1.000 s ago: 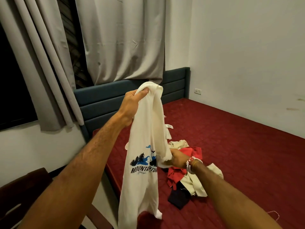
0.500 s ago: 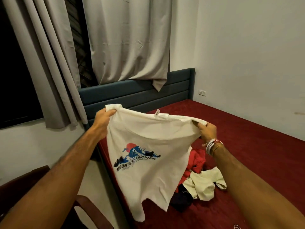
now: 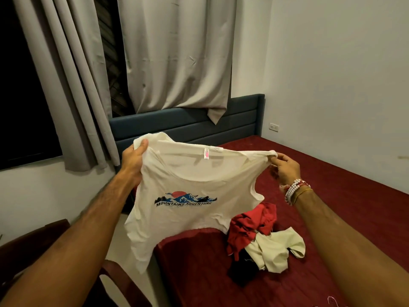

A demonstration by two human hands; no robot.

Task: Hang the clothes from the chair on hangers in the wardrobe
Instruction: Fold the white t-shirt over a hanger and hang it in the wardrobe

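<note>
Stretched wide across the middle of the frame: a cream T-shirt (image 3: pixel 188 180), printed front toward the camera, neck label (image 3: pixel 206 154) at the top edge. Gripped at one shoulder by the left hand (image 3: pixel 132 160), thumb over the cloth and fingers curled behind. Pinched at the other shoulder by the right hand (image 3: pixel 285 167), between thumb and fingertips only, remaining fingers loosely bent.

Probably prone to slipping on the right, given so slight a hold on a thin twist of fabric. Any harder pull apart likely to free that corner and drop the hem onto the bed (image 3: pixel 332 218) or toward the chair (image 3: pixel 26 247) at lower left. Some risk too of stretching the neckline out of shape. Nothing to hang it on in sight, so likely a carry ahead, with trailing cloth apt to snag.

Thin, soft, limp knit, lightly creased, ragged-looking at the hem. Right of centre, low: a crumpled heap on the bed, red garment (image 3: pixel 252 224) on top, pale garment (image 3: pixel 276 249) beside, dark garment (image 3: pixel 241 269) beneath. Velvety maroon bed cover, padded ribbed blue headboard (image 3: pixel 188 122), heavy grey curtain (image 3: pixel 177 52) in smooth folds above.
</note>
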